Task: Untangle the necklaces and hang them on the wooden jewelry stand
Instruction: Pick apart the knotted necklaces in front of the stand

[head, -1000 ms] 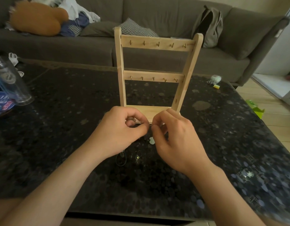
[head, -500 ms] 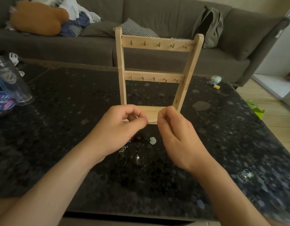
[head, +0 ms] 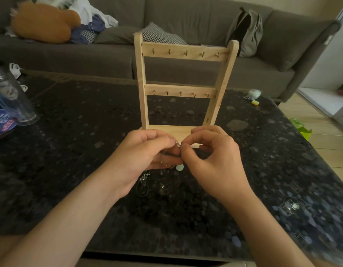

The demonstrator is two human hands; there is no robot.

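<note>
Both hands, left (head: 145, 151) & right (head: 211, 157), pinch tangled necklaces (head: 163, 170) hanging down to table (head: 70, 151), w/ upright stand (head: 184, 85) just behind, bare table either side.

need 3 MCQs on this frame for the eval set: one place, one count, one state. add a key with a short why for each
1. Where on the table is the clear tumbler, relative to the wooden stand?
A) to the stand's left, as the person sees it
B) to its right
C) on its base

2. How many hooks does the stand's top bar carry?
A) three
B) five
C) eight

3. What hangs on the stand?
A) nothing
B) one necklace on the top bar
C) necklaces on both bars

Key:
1 A, the tumbler stands at the table's left edge.
2 B, five hooks show in a row.
3 A, every hook is bare; the left hand and right hand pinch a necklace in front of the base.
</note>
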